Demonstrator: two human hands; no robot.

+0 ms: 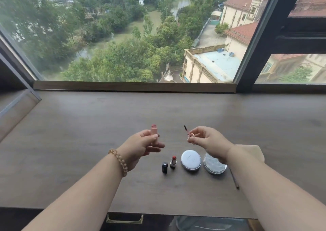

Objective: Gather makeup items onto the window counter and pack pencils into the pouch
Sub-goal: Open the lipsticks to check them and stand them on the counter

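We see a pink tube (pixel 154 132) held upright in the left hand (pixel 143 147), with fingers wrapped around it. The right hand (pixel 207 139) pinches a thin wand (pixel 186 129) with a dark brush tip. We think the 2 parts are held apart so the wand can go back in the tube. Below the hands, near the front edge of the counter (pixel 88 124), 4 things sit in a row: a black cap (pixel 165 167), an open red lipstick (pixel 173 162), a round white compact (pixel 191 159) and a clear round lid (pixel 214 165). A pencil (pixel 234 178) lies beside the right arm. We cannot spot the pouch for sure.
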